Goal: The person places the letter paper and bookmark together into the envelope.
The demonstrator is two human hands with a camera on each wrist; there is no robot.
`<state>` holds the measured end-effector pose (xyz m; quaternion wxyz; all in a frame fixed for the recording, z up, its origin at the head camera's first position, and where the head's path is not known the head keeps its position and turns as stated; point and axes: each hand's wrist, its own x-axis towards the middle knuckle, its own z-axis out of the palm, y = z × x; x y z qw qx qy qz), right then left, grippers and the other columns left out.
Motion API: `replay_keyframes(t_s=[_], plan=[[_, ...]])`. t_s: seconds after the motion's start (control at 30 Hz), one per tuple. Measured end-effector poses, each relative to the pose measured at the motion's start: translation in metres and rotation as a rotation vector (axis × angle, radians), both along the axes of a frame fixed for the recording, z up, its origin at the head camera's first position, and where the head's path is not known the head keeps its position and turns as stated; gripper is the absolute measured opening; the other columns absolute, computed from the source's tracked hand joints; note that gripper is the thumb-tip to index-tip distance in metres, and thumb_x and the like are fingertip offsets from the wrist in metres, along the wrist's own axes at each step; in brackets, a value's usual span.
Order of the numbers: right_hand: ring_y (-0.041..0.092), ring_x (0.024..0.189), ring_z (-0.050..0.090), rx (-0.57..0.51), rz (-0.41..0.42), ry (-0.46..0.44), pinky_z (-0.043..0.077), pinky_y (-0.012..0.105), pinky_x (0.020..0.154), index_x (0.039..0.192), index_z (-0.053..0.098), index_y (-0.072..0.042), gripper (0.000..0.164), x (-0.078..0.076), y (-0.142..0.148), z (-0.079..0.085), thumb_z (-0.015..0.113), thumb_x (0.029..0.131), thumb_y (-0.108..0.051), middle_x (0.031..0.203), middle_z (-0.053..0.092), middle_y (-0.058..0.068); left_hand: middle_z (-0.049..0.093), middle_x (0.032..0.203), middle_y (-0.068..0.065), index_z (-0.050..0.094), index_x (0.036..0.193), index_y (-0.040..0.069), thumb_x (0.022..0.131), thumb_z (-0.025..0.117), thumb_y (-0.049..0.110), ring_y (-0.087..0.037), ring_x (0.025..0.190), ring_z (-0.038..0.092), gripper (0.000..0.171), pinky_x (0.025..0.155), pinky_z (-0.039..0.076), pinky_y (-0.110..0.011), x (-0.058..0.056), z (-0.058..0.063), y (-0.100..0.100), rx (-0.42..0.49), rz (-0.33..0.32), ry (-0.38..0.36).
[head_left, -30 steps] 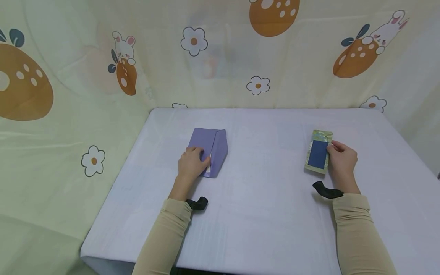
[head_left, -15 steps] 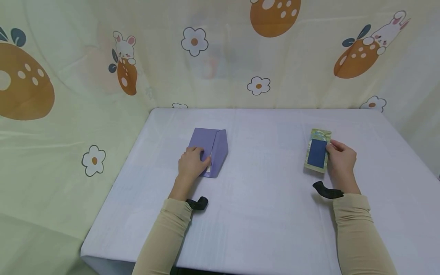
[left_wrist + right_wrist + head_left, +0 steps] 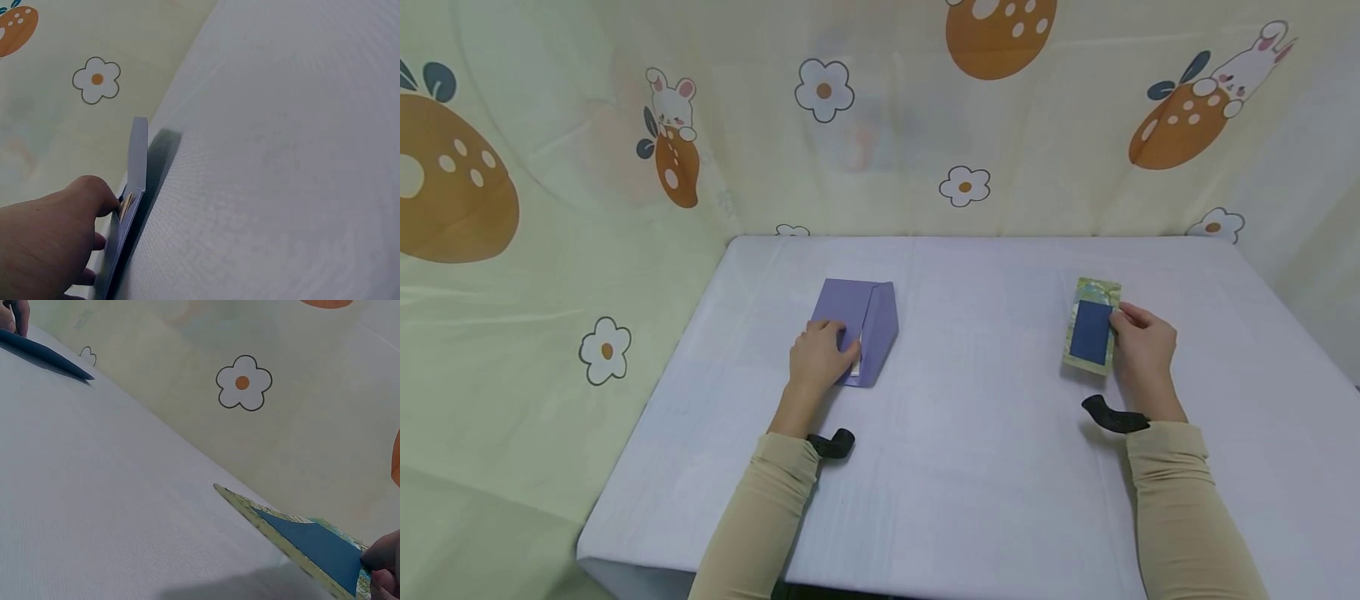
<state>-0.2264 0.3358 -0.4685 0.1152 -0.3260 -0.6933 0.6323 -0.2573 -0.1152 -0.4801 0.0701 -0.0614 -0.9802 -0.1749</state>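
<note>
On the left of the head view lies a purple envelope (image 3: 844,302) with its flap (image 3: 878,333) folded out to the right. My left hand (image 3: 817,353) grips it, thumb at the opening. Edges of pale and gold-brown paper (image 3: 127,205) show inside the opening in the left wrist view. My right hand (image 3: 1146,343) pinches the right edge of a green patterned card (image 3: 1097,290) with a dark blue rectangle on it. The card is held tilted above the table, its shadow below. In the right wrist view the card (image 3: 312,544) slants up from the fingertips.
A white cloth covers the table (image 3: 970,467). Behind and to the left hangs a pale yellow curtain (image 3: 880,150) printed with flowers and rabbits. Black curved pieces (image 3: 832,444) stick out at both wrists.
My right hand has shifted slightly up and to the left with the card. The left hand and the envelope stay where they were.
</note>
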Motion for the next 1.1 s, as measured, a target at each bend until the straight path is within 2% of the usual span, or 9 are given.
replay_keyframes(t_s=[0.17, 0.47, 0.87, 1.1], plan=[[-0.005, 0.082, 0.05, 0.053, 0.026, -0.005, 0.044, 0.005, 0.06, 0.138, 0.05, -0.009, 0.049, 0.0009, -0.001, 0.001, 0.057, 0.092, -0.023, 0.088, 0.053, -0.017, 0.059, 0.13, -0.013, 0.063, 0.121, 0.013, 0.085, 0.061, 0.045, -0.04, 0.11, 0.06, 0.048, 0.084, 0.052, -0.052, 0.0007, 0.0009, 0.0004, 0.004, 0.002, 0.005], [-0.004, 0.08, 0.052, 0.017, -0.013, -0.011, 0.044, 0.006, 0.059, 0.137, 0.052, -0.013, 0.047, -0.0024, -0.0044, 0.0017, 0.058, 0.091, -0.022, 0.085, 0.053, -0.018, 0.058, 0.132, -0.013, 0.062, 0.123, 0.014, 0.086, 0.059, 0.045, -0.041, 0.112, 0.059, 0.049, 0.084, 0.052, -0.053, -0.0006, -0.0023, 0.0004, -0.012, 0.004, 0.01], [-0.004, 0.084, 0.053, -0.028, 0.003, 0.009, 0.046, 0.005, 0.061, 0.138, 0.05, -0.012, 0.049, -0.0002, -0.0076, 0.0047, 0.059, 0.091, -0.023, 0.089, 0.054, -0.017, 0.058, 0.131, -0.012, 0.062, 0.123, 0.014, 0.085, 0.059, 0.045, -0.04, 0.112, 0.06, 0.048, 0.085, 0.052, -0.052, -0.0011, -0.0025, 0.0004, -0.007, 0.007, 0.014], [-0.004, 0.086, 0.053, -0.016, 0.009, 0.003, 0.046, 0.004, 0.061, 0.138, 0.051, -0.014, 0.048, -0.0006, -0.0091, 0.0053, 0.059, 0.092, -0.025, 0.09, 0.053, -0.018, 0.058, 0.131, -0.012, 0.062, 0.123, 0.014, 0.085, 0.059, 0.045, -0.04, 0.112, 0.059, 0.048, 0.085, 0.051, -0.052, -0.001, -0.003, 0.0004, -0.008, 0.01, 0.008]])
